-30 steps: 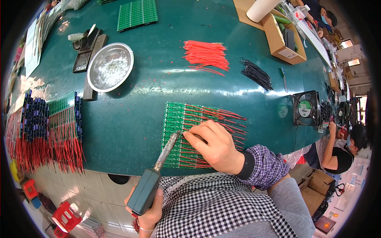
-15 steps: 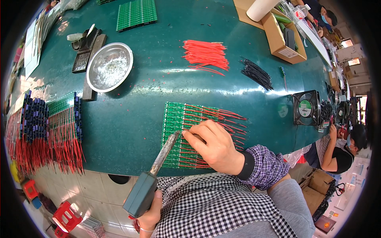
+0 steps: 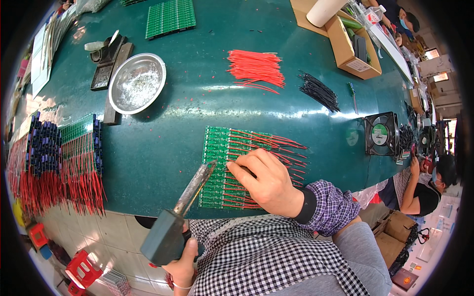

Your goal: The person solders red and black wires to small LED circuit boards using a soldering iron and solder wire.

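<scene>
My left hand (image 3: 183,264) is wrapped around the dark handle of a soldering gun (image 3: 165,237). Its long metal barrel points up and away, and the tip is over the left part of a green circuit board panel (image 3: 213,190). On that panel, a row of red wires (image 3: 286,143) runs out from the pads toward the right. My right hand (image 3: 266,182) rests over the wires, thumb and forefinger pinched beside the pad row. A red wire seems to be in the pinch, though the fingers hide most of it.
Loose red wires (image 3: 255,66) and black wires (image 3: 319,92) lie beyond the panel. A metal bowl (image 3: 114,98) stands at the far left by an iron stand (image 3: 101,69). Wired boards (image 3: 79,133) hang over the left edge. At right are a fan (image 3: 381,134) and a cardboard box (image 3: 348,54).
The soldering gun has drawn back to the left, its tip moving away from my right fingertips. My right hand has stayed in place.
</scene>
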`<action>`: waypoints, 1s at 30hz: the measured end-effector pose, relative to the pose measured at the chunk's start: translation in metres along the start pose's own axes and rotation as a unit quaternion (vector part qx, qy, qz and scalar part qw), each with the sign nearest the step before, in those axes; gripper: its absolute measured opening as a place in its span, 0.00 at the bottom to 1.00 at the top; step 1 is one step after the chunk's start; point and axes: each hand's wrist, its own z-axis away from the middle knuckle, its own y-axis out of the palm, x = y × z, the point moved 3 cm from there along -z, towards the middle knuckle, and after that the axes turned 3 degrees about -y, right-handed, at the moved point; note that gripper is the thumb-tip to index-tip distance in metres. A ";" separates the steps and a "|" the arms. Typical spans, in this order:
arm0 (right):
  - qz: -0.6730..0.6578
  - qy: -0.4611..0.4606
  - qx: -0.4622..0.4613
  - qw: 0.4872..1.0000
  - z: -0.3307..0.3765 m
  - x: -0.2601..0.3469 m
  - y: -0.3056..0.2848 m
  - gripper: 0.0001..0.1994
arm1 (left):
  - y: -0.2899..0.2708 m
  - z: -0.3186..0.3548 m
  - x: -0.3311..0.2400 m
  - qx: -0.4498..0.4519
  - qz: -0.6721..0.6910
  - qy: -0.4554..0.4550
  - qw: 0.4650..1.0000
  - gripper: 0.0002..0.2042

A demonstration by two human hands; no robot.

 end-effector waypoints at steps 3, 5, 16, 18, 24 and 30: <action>0.001 0.000 0.004 1.000 0.000 0.001 0.000 0.18 | -0.003 0.007 0.006 0.028 -0.092 0.035 0.995 0.23; 0.002 0.000 0.006 1.000 0.000 0.001 0.001 0.18 | 0.002 0.006 0.002 0.048 -0.165 0.075 0.982 0.20; 0.015 -0.004 0.002 1.000 0.000 0.002 0.001 0.18 | 0.011 -0.004 -0.006 0.014 -0.211 0.078 0.974 0.13; 0.014 -0.002 0.003 1.000 0.000 0.002 0.001 0.18 | 0.012 -0.004 -0.009 0.023 -0.218 0.083 0.972 0.12; 0.014 0.002 0.002 1.000 0.001 0.002 0.001 0.18 | 0.004 0.004 -0.003 0.069 -0.233 0.060 0.968 0.17; 0.019 -0.013 0.007 1.000 0.000 0.003 0.000 0.16 | 0.008 0.001 -0.010 -0.009 -0.033 0.005 0.999 0.23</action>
